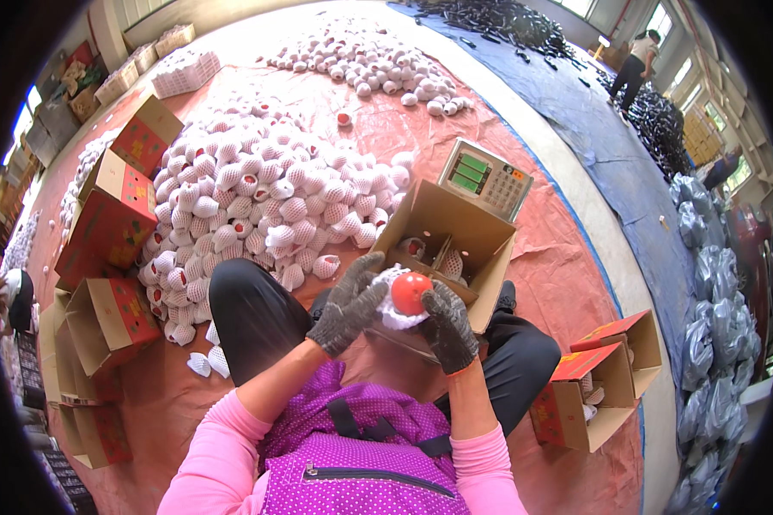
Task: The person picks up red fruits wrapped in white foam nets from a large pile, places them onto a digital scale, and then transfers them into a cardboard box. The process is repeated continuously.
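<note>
In front of me my two gloved hands hold a round red fruit point(410, 293), apparently a tomato. A white foam net sleeve point(390, 314) surrounds its lower and left sides, leaving its top bare. My left hand point(353, 308) grips the sleeve from the left. On the right, my right hand point(449, 322) presses thumb and fingers against the fruit. Just beyond stands an opened cardboard box point(483, 248) with cardboard dividers and several sleeved fruits point(452, 264) inside. The box rests on a digital scale point(486, 180), whose keypad and lit green display show behind it.
A large heap of sleeved fruits point(251, 187) covers the red tarpaulin point(541, 270) ahead and left. Open red cartons point(113, 222) line the left; two more cartons point(586, 399) stand right. Beyond a blue tarpaulin point(573, 129), a person point(632, 71) stands by dark eggplant-like produce point(657, 129).
</note>
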Available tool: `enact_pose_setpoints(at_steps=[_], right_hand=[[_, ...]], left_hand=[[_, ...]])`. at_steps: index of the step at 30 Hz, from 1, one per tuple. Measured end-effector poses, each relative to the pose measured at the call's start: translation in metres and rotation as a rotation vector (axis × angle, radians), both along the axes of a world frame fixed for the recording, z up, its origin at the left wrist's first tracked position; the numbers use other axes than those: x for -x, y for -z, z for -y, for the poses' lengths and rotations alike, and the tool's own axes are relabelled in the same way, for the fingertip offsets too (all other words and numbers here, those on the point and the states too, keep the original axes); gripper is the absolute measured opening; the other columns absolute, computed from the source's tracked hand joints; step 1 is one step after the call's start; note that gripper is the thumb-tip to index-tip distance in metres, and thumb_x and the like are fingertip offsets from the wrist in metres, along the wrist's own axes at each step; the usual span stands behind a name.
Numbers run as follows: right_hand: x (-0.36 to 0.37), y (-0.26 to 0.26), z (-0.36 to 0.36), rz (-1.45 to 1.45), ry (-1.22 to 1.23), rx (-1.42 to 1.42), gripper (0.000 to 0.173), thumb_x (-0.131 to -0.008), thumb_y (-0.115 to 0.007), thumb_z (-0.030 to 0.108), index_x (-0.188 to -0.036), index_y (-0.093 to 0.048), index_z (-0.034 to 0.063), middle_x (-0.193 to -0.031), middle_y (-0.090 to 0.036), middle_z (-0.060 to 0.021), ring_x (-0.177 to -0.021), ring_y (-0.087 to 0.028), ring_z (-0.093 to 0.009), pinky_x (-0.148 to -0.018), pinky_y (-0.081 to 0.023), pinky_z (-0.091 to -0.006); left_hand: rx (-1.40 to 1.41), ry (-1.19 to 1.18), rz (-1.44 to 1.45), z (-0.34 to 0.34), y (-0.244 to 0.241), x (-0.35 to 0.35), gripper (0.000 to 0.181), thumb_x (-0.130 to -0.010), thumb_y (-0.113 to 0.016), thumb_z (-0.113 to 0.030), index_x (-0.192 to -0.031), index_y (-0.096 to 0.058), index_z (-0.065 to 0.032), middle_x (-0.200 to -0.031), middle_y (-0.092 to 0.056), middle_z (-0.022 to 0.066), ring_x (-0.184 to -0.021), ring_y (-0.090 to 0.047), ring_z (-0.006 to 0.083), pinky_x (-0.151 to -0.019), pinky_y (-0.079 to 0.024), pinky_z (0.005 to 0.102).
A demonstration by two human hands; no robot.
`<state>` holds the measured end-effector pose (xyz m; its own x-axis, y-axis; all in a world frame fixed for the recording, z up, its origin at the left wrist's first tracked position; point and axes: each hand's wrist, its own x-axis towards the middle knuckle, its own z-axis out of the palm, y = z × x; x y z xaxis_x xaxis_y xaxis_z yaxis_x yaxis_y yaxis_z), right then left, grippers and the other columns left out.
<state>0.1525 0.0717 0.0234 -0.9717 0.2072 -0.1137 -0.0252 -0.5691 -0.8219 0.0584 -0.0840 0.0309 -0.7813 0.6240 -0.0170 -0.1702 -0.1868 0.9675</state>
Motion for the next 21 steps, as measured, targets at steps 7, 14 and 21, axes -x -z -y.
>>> enact_pose_setpoints(at_steps=[7,14,21], right_hand=[[-0.001,0.003,0.001,0.035,0.057,-0.225,0.063,-0.085,-0.068,0.044,-0.125,-0.051,-0.0024,-0.113,-0.060,-0.0100,-0.102,-0.057,-0.017,-0.085,-0.050,-0.0298],[-0.016,0.006,0.002,0.025,0.260,-0.530,0.069,-0.073,-0.083,0.029,-0.126,-0.050,0.0007,-0.115,-0.059,-0.0108,-0.103,-0.059,-0.020,-0.091,-0.050,-0.0335],[-0.105,-0.014,-0.024,0.078,0.728,-0.544,0.051,-0.086,-0.069,0.027,-0.127,-0.050,0.0014,-0.117,-0.056,-0.0147,-0.109,-0.054,-0.027,-0.095,-0.045,-0.0388]], left_hand=[[-0.035,0.333,0.013,-0.001,0.006,0.015,0.071,-0.078,-0.078,-0.022,-0.136,-0.045,0.0009,-0.130,-0.054,0.0109,-0.118,-0.052,0.0175,-0.098,-0.044,0.0330],[0.077,0.334,-0.212,-0.010,0.015,0.006,0.061,-0.080,-0.076,-0.014,-0.132,-0.049,0.0000,-0.121,-0.059,0.0100,-0.110,-0.055,0.0165,-0.096,-0.045,0.0328],[0.183,0.328,-0.306,-0.034,-0.001,-0.019,0.023,-0.086,-0.063,-0.007,-0.109,-0.062,-0.0018,-0.112,-0.060,0.0072,-0.103,-0.056,0.0190,-0.090,-0.046,0.0336]])
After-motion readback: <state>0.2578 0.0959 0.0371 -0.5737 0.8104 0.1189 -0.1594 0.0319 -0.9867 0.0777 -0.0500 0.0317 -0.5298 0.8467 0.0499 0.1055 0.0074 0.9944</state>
